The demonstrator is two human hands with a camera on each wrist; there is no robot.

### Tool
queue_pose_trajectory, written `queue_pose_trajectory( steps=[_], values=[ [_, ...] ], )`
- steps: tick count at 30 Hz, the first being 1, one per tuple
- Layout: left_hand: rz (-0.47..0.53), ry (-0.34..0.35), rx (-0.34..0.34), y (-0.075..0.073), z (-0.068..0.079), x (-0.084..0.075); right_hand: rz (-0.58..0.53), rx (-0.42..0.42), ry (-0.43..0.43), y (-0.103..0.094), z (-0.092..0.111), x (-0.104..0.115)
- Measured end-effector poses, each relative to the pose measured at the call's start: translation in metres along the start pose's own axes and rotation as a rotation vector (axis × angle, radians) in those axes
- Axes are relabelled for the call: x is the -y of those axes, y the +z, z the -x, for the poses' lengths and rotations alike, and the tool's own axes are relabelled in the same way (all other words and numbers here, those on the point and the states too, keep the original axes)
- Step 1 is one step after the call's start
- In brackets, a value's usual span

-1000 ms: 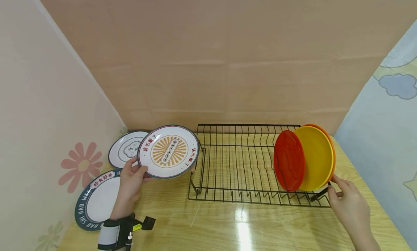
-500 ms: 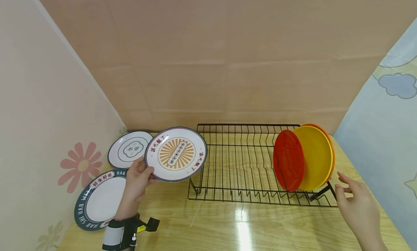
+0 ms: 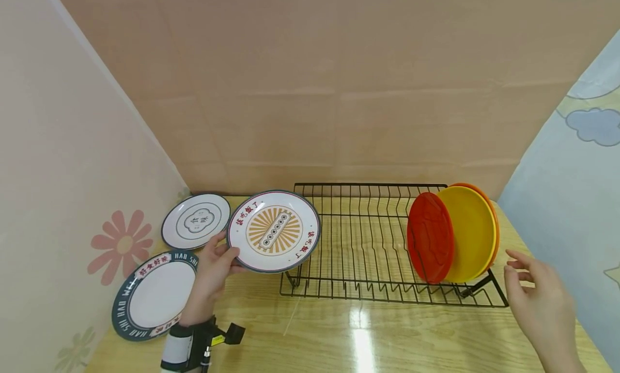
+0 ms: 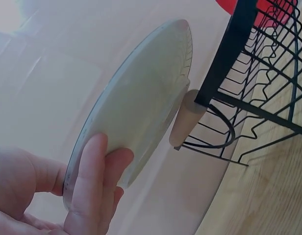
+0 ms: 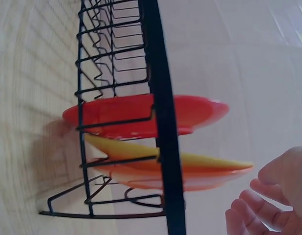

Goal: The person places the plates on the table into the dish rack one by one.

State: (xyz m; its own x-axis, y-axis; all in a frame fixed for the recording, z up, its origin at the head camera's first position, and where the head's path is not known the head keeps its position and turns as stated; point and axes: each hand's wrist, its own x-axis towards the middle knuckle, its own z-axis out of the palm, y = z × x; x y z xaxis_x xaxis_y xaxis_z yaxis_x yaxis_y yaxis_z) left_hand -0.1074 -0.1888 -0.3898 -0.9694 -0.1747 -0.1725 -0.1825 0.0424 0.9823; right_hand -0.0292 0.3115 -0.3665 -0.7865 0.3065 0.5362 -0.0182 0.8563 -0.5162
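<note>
My left hand (image 3: pixel 213 268) pinches the near-left rim of a white plate (image 3: pixel 273 230) with a dark edge, orange rays and red lettering. The thumb lies over its face; in the left wrist view several fingers spread under its pale underside (image 4: pixel 136 98). That plate is held up at the left end of a black wire dish rack (image 3: pixel 370 185), overlapping it in the head view. Toward the rack's right end stand a red plate (image 3: pixel 431 238), a yellow plate (image 3: pixel 467 230) and an orange plate (image 5: pixel 136 176). Beside them, my right hand (image 3: pixel 544 300) hangs with loosely bent fingers, holding nothing.
Two more plates lie at the left: a white one (image 3: pixel 196 221) with a grey emblem at the back, and a larger blue-rimmed one (image 3: pixel 162 295) in front. Walls (image 3: pixel 310 93) border the wooden table (image 3: pixel 310 340) behind and on both sides.
My left hand has carried the patterned plate rightward and slightly nearer, uncovering the white plate behind it. My right hand has drawn away from the orange plate to the right.
</note>
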Motion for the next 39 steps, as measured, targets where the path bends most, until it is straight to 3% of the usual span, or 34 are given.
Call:
queue_pose_trajectory(
  steps=[9, 25, 30, 39],
  values=[
    [0.023, 0.040, 0.029, 0.008, 0.002, 0.000, -0.024, -0.072, -0.041, 0.000, 0.000, 0.019],
    [0.045, 0.027, 0.097, 0.035, 0.007, -0.004, -0.138, -0.038, -0.214, 0.022, 0.002, 0.055],
    [0.075, 0.040, 0.122, 0.043, 0.010, -0.005, -0.171, 0.004, -0.240, 0.031, 0.003, 0.063],
    [0.104, 0.070, 0.167, 0.057, 0.012, -0.004, -0.189, 0.194, -0.194, 0.047, 0.007, 0.082]
  ],
)
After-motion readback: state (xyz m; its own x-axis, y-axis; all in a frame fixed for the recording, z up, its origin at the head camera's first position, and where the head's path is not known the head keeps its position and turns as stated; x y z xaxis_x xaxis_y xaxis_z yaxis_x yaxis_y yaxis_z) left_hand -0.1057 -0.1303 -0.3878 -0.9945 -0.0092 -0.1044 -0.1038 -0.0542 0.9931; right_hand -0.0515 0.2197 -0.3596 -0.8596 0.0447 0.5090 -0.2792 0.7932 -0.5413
